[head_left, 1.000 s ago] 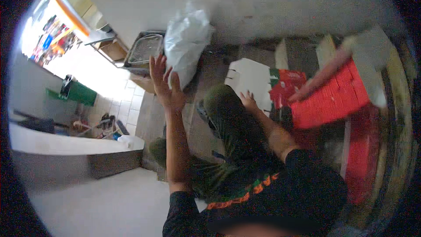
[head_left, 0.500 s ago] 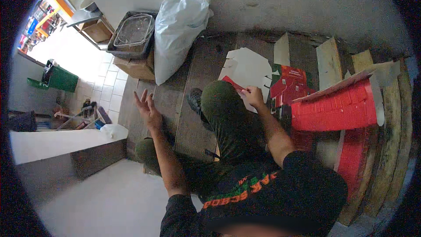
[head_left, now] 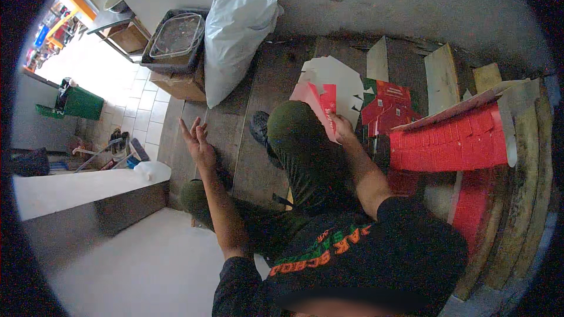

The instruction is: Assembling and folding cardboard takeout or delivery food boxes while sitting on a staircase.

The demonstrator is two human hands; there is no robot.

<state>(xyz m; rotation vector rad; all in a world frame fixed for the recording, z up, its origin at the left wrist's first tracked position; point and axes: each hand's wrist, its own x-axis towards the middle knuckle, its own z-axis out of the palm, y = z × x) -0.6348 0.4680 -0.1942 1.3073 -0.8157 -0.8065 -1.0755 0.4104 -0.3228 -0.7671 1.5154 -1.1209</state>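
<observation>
Here's the right hand [head_left: 346, 131], its fingers pinched round the near end of a folded red-and-white card piece [head_left: 328, 98]; the fingertips are hard to make out, and the raised knee [head_left: 295, 124] hides part of the card's lower edge; directly beneath and beyond those fingers lies a notched white card sheet [head_left: 336, 73], partly covered by the folded piece; the left hand [head_left: 201, 149], well apart, hangs over the plank floor [head_left: 249, 151] with its fingers loosely spread.

Just right of the gripping fingers sit red-and-green cards [head_left: 389, 104], overlapping so that some are part hidden; farther right comes a bank of red card [head_left: 449, 145], layered close, its separate pieces hard to count; out beyond the left fingers stands a bulging white bag [head_left: 238, 35], too opaque to show its contents; beside it a dark crate [head_left: 154, 68] bears a clear plastic container [head_left: 178, 36], contents unclear, all on a brown cardboard box [head_left: 179, 84]; farther left, a green bin [head_left: 83, 104] has something black at its top, too small to identify.
</observation>
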